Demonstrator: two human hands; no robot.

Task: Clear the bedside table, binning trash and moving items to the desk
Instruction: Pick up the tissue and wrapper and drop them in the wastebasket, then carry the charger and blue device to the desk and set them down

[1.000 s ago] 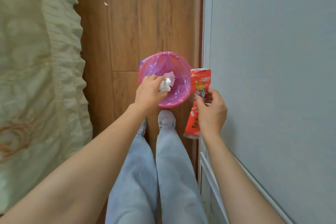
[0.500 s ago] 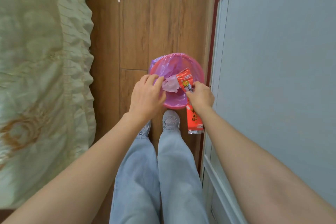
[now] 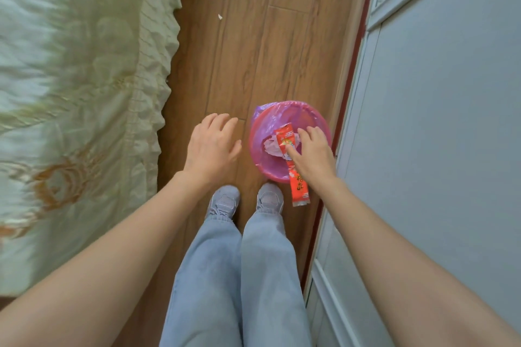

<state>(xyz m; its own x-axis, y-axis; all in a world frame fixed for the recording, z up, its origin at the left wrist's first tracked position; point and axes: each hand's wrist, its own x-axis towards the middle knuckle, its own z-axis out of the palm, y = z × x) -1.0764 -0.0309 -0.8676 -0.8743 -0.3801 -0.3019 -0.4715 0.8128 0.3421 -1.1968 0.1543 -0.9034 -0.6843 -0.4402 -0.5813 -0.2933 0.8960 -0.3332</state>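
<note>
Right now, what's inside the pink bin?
The pink bin has a purple liner and crumpled white tissue. The red wrapper hangs above it, under the right hand. The hand and wrapper hide the rest.
</note>
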